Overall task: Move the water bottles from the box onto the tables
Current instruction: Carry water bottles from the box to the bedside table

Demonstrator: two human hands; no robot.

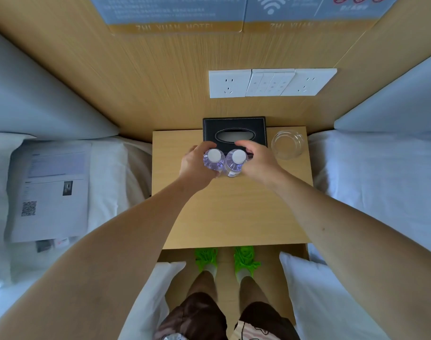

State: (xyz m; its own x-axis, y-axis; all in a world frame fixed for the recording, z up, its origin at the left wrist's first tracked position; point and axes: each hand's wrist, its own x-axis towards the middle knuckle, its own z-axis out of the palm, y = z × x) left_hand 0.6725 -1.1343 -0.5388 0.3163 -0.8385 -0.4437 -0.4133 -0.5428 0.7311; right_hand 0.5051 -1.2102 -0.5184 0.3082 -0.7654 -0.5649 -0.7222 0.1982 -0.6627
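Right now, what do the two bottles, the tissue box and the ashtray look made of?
Bottles: clear thin plastic, ribbed shoulders, matte white caps. Tissue box: black, likely faux leather, with pale stitching along its edge. Ashtray: clear glass by its thick glinting rim, possibly acrylic.

A black tissue box [235,130] sits at the back of the wooden top, a clear glass ashtray [287,144] just beside it. White wall sockets [271,82] are mounted above. A printed sheet [50,190] lies on the bed [116,168].
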